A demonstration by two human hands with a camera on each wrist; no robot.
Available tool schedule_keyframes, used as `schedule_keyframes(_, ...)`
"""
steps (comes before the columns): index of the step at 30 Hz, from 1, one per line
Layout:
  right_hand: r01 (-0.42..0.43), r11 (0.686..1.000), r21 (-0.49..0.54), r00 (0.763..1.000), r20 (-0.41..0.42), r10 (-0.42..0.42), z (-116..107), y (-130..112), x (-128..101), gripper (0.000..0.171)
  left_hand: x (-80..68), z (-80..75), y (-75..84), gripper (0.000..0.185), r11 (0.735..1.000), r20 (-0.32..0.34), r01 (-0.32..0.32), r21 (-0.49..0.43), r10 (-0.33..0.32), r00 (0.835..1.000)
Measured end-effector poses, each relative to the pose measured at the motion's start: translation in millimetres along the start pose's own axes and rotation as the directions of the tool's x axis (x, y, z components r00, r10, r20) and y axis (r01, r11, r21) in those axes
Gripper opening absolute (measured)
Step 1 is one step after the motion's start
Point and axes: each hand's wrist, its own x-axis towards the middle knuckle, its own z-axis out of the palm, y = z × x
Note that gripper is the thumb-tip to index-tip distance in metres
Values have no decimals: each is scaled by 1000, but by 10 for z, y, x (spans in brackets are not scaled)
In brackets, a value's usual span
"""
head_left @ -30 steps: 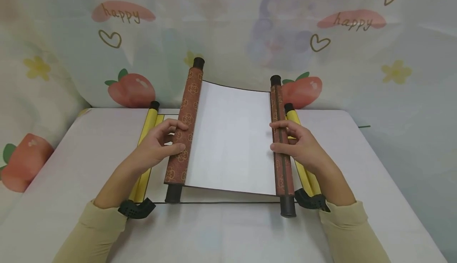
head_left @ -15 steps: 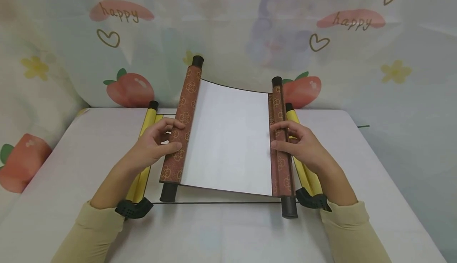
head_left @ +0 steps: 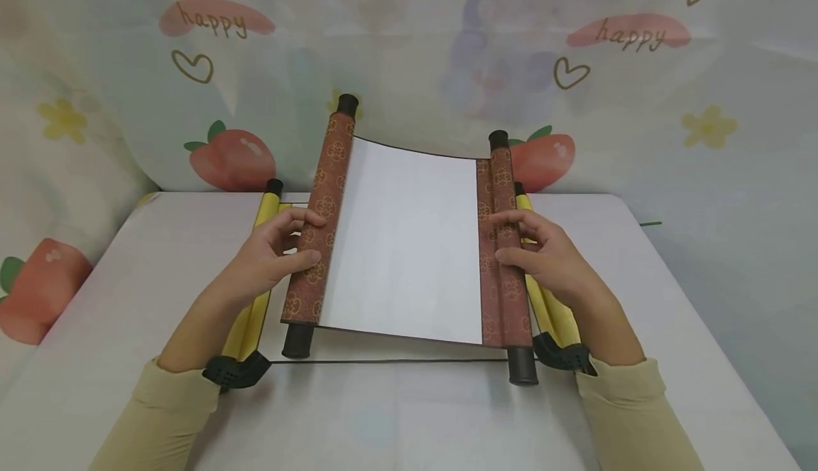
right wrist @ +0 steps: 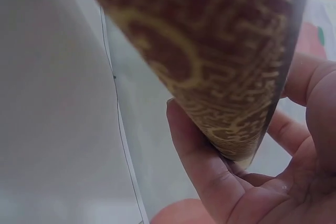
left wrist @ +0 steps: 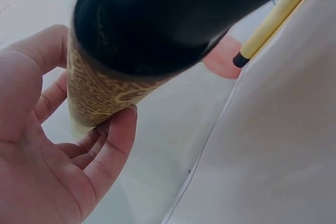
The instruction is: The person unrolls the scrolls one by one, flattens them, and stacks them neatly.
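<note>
Both hands hold a half-unrolled brown scroll above a white table.

Head view: left hand (head_left: 271, 261) grips the left roll (head_left: 319, 222) of the brown scroll, thumb on top and fingers curled round its outer side; right hand (head_left: 546, 258) grips the right roll (head_left: 501, 244) likewise. Between the rolls spans the white sheet (head_left: 402, 236), lifted clear of the table (head_left: 96, 315). Under it lies a second scroll, spread flat, with yellow rods (head_left: 258, 293) at either side, just outside the hands. A printed curtain (head_left: 128, 101) hangs behind.
Left wrist view: fingers (left wrist: 113, 145) curl round the patterned roll (left wrist: 97, 95) near its black end cap (left wrist: 173, 14); a yellow rod (left wrist: 273, 22) lies beyond.
Right wrist view: fingers (right wrist: 199, 156) curl round the patterned roll (right wrist: 220, 61), the white sheet (right wrist: 52, 103) beside it.
</note>
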Motion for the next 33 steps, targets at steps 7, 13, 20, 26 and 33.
schedule_keyframes(7, -3, 1000, 7, 1000, -1, 3, -37, -12, -2, 46, 15, -24, -28, 39, 1000, 3, -9, -1, 9, 1000)
schedule_keyframes(13, 22, 1000, 18, 1000, -8, -22, -60, -1, -19, 46, 28, -34, -75, 37, 998, 41, -31, 46, 30, 999)
schedule_keyframes(20, 75, 997, 35, 997, 3, -75, -51, -16, -24, 46, 29, -40, -137, 25, 988, 41, -39, 147, 34, 999)
schedule_keyframes(26, 71, 997, 38, 997, 9, -71, -40, -27, -28, 46, 34, -53, -168, 31, 984, -19, -19, 180, 23, 1000)
schedule_keyframes(33, 104, 994, 27, 995, -11, -103, -63, -10, -37, 46, 35, -48, -152, 38, 986, 3, -26, 167, 26, 1000)
